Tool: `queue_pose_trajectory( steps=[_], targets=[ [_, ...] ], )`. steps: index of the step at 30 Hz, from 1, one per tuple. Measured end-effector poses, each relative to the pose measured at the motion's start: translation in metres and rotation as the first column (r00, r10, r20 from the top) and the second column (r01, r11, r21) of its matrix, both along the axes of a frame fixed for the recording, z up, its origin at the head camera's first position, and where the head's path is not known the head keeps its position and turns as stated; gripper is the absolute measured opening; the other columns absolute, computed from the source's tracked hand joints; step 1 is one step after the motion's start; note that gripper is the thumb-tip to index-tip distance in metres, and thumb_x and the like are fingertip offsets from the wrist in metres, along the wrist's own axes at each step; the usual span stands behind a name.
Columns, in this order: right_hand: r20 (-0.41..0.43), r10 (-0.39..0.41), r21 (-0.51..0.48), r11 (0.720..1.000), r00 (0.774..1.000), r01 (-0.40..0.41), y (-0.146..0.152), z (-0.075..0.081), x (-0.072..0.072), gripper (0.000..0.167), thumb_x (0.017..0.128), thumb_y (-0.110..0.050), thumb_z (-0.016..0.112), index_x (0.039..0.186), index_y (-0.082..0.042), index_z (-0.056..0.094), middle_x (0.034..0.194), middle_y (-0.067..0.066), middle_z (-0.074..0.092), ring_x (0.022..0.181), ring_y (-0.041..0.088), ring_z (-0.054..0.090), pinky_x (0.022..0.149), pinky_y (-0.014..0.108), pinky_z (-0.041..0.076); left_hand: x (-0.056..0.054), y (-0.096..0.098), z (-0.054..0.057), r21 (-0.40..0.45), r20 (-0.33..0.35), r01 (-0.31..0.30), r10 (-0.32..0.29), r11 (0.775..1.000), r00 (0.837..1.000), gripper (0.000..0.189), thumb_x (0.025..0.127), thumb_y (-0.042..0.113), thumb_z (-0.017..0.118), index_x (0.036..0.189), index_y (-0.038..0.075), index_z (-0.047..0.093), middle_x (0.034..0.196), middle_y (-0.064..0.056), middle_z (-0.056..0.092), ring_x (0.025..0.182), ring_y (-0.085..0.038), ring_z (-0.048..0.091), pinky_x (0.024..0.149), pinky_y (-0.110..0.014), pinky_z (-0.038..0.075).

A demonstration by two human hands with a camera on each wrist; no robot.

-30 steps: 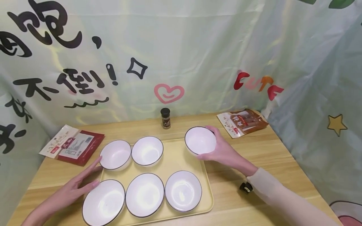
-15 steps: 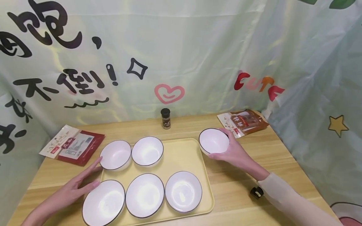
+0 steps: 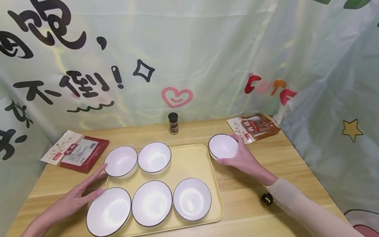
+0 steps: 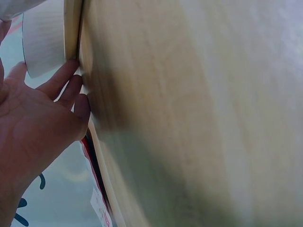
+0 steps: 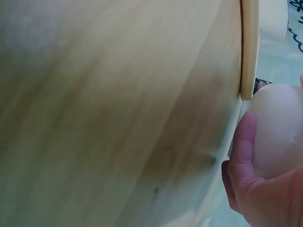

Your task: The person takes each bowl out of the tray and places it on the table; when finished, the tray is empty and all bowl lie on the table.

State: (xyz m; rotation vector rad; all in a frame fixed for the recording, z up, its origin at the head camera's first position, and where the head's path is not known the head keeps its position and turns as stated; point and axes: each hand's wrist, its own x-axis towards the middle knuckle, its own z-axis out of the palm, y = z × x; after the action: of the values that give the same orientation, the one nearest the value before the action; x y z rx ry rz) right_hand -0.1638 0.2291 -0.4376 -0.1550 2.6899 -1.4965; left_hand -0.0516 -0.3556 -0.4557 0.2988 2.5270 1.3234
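My right hand [image 3: 244,158] grips a small white bowl [image 3: 223,146] with a dark rim, thumb on its near side and fingers behind. This bowl is just beyond the back right corner of the yellow tray [image 3: 189,159]. At the tray's left side, my left hand [image 3: 84,192] has its fingers extended. Its index fingertip is at the rim of the back left bowl [image 3: 120,161], and its thumb touches the front left bowl [image 3: 108,212]. In the left wrist view the lower fingers [image 4: 71,87] rest by the tray's edge [image 4: 72,28].
More white bowls stand on the tray: a back middle one [image 3: 154,157], a front middle one [image 3: 152,203] and a front right one [image 3: 192,199]. Behind are a black-capped spice jar [image 3: 173,124], a red packet [image 3: 77,152] at left and a brown packet [image 3: 254,128] at right.
My right hand has carried its bowl rightward, from over the tray's back right corner to beside it, and has barely moved in the last half second. The left hand has stayed put.
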Motion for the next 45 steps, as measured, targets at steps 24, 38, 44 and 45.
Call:
queue_pose_trajectory(
  steps=[24,38,44,45],
  targets=[
    [-0.004,0.04,-0.071,0.997,0.999,-0.041,0.0,-0.011,0.001,0.124,0.076,-0.023,0.102,0.168,-0.006,0.02,0.163,0.029,0.034,0.137,0.051,0.051,0.109,0.066,0.045,0.001,0.002,-0.002,-0.015,-0.052,0.023,-0.024,1.0,0.998,0.077,0.114,0.017,0.06,0.176,0.036,0.018,0.172,-0.021,0.036,0.14,0.023,0.025,0.101,-0.006,0.025],
    [-0.045,0.002,-0.073,0.997,0.999,-0.005,0.002,0.001,0.015,0.128,0.082,-0.027,0.099,0.172,-0.005,0.01,0.172,0.023,0.023,0.157,0.044,0.025,0.124,0.066,0.024,0.003,0.003,-0.002,-0.018,-0.016,0.01,-0.011,1.0,1.0,0.077,0.115,0.02,0.059,0.176,0.037,0.017,0.172,-0.022,0.035,0.141,0.022,0.026,0.11,-0.014,0.029],
    [-0.158,-0.029,-0.064,0.998,0.987,0.019,-0.001,0.012,0.022,0.117,0.083,-0.023,0.098,0.17,-0.007,0.02,0.17,0.021,0.023,0.159,0.045,0.019,0.125,0.07,0.019,0.002,0.003,-0.001,-0.009,-0.041,0.016,-0.016,1.0,0.999,0.077,0.114,0.019,0.059,0.176,0.036,0.018,0.171,-0.023,0.037,0.139,0.023,0.026,0.1,-0.004,0.024],
    [-0.176,-0.03,-0.065,0.998,0.984,0.018,-0.002,0.014,0.023,0.115,0.083,-0.022,0.097,0.169,-0.007,0.022,0.169,0.02,0.025,0.159,0.044,0.02,0.124,0.07,0.019,0.002,0.003,-0.002,-0.009,-0.046,0.016,-0.017,1.0,0.999,0.077,0.114,0.018,0.06,0.176,0.035,0.018,0.171,-0.024,0.037,0.14,0.022,0.026,0.1,-0.004,0.024]
  ],
)
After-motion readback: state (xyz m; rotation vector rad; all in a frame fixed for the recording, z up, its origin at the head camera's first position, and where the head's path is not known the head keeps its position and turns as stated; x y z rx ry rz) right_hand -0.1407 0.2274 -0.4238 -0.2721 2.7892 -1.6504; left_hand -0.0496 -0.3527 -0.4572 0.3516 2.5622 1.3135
